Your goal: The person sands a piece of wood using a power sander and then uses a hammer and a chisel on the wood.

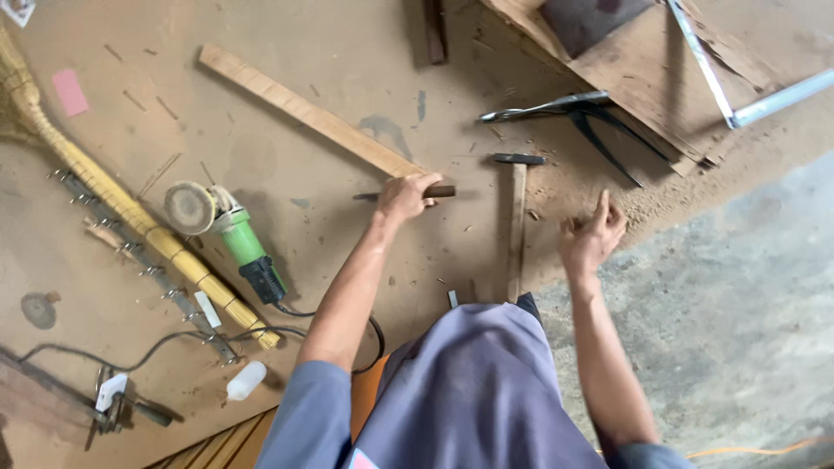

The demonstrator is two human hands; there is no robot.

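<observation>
My left hand (404,196) is closed around a chisel (439,191) with a dark wooden handle, its thin metal blade sticking out to the left. The hand lies at the near end of a long wooden strip (304,109) that runs up to the left across the dusty floor. My right hand (592,236) hovers to the right, holding nothing, index finger raised and the other fingers loosely curled. A hammer (517,217) with a wooden handle lies on the floor between the two hands.
A green angle grinder (228,230) with its black cord lies at left beside a straw broom (122,201) and a metal strip with screws (139,256). Large metal shears (565,108) and wooden boards (643,69) lie further up right. A small white bottle (244,380) sits lower left.
</observation>
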